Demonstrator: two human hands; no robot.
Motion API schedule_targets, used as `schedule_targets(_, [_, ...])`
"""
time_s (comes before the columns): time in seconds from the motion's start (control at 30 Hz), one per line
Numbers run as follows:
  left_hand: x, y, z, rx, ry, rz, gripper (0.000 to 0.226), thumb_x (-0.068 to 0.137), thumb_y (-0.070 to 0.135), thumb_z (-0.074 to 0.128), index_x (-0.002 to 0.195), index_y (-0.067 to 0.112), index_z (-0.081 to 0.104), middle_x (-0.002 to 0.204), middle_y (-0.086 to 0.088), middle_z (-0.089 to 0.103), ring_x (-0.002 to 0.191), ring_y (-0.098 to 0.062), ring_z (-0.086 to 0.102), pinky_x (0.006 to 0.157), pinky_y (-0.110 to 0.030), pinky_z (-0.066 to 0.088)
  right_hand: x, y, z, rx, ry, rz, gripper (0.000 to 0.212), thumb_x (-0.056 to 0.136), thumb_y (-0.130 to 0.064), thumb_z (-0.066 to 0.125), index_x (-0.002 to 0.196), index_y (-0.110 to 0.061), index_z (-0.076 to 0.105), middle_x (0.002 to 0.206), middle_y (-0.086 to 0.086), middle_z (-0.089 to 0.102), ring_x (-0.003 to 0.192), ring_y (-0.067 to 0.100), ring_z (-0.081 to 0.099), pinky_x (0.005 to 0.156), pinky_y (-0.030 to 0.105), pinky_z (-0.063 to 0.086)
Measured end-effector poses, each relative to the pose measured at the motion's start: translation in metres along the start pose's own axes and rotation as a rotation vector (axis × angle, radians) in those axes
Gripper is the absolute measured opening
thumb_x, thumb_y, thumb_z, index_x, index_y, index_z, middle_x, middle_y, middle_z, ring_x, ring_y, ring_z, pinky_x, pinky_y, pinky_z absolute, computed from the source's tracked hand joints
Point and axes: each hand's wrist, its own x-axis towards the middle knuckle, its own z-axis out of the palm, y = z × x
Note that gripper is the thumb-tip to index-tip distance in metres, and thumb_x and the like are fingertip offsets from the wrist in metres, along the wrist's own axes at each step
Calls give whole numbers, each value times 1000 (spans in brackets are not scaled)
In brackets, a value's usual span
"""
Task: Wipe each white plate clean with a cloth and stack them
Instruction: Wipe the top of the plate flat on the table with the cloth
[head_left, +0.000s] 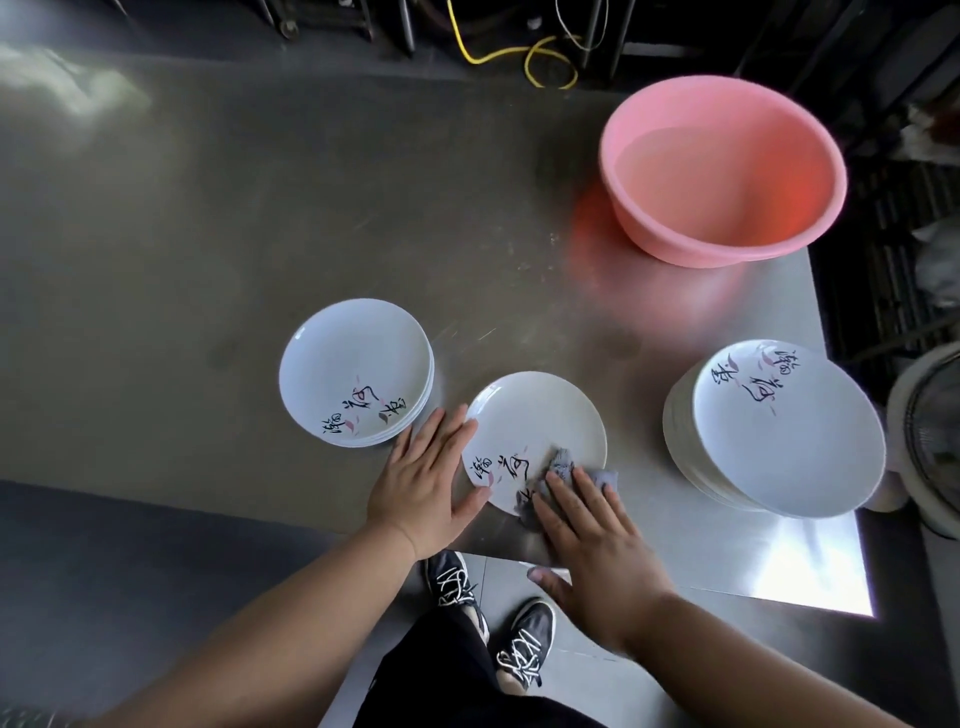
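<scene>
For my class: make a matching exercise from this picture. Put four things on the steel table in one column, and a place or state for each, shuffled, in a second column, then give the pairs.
Things:
1. pink basin
2. grey cloth
3. single plate
4. tall plate stack

Places or states:
A. under the right hand
B. far right corner of the table
C. near right edge
D. between both hands, left hand at its rim

Pairs: 1-B, 2-A, 3-D, 4-C

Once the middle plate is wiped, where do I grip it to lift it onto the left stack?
Pinch the middle plate at its left rim, where the left hand already rests. It lies flat on the steel table, and that raised rim faces the left stack.
</scene>
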Motion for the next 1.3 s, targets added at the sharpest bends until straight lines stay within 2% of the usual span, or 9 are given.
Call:
schedule_targets(0.1, [0,1,-1,-21,8,-10,78,99,68,39,164,26,27,176,10,11,162,-18,11,131,-46,9,23,22,-11,-11,34,71,86,95,-73,27,161,-20,42,170,5,32,159,38,19,129,54,20])
schedule_targets(0.27, [-1,2,-3,4,-3,-35,82,99,77,27,164,27,25,177,10,6,163,-16,6,131,-43,7,63,52,-16,35,-25,181,88,94,-77,18,169,-31,5,172,-13,-23,156,33,-30,130,51,0])
schedule_targets(0.37, [-1,0,-5,-1,-18,-31,84,98,79,27,163,27,29,176,10,6,163,-16,5,131,-43,7,40,26,2,67,-21,184,94,93,-78,7,169,-23,0,173,-3,-24,154,34,-34,131,51,-3])
schedule_targets(0.63, [0,2,-4,-43,0,-32,83,95,81,36,157,26,38,176,9,12,162,-20,13,131,-45,13,25,2,7,87,-6,204,97,91,-76,-15,168,-19,-1,176,2,-12,157,39,-24,130,52,-7])
schedule_targets(0.77, [0,3,-4,-58,10,-30,80,96,78,42,155,24,43,176,6,14,162,-22,15,130,-48,18,63,42,-11,171,41,237,88,95,-72,12,169,-25,11,176,-9,-9,159,39,-17,131,52,5])
schedule_targets(0.87, [-2,4,-6,-87,26,-24,78,94,78,44,150,23,46,175,3,17,160,-27,21,129,-50,20,49,22,2,178,54,241,88,96,-71,18,168,-21,13,176,-3,-9,159,41,-17,131,51,1])
schedule_targets(1.03, [-9,12,-15,-103,31,3,77,87,79,50,130,16,61,174,-3,22,158,-33,24,126,-55,25,1,-23,19,262,-40,232,100,89,-85,-7,168,-24,-1,175,-3,-13,157,36,-26,129,47,-7])
schedule_targets(1.17, [-23,23,-14,-89,103,185,42,90,59,62,103,19,65,165,-3,41,157,-26,29,126,-57,21,21,18,-6,305,6,201,88,95,-78,10,168,-28,7,175,-11,-9,160,31,-18,131,49,12])
schedule_targets(1.3, [-30,38,-15,-121,134,219,8,89,29,78,90,25,71,140,6,66,138,-21,56,126,-50,20,45,55,-26,274,57,154,75,103,-67,33,168,-34,12,170,-26,-18,161,23,-17,128,49,21])
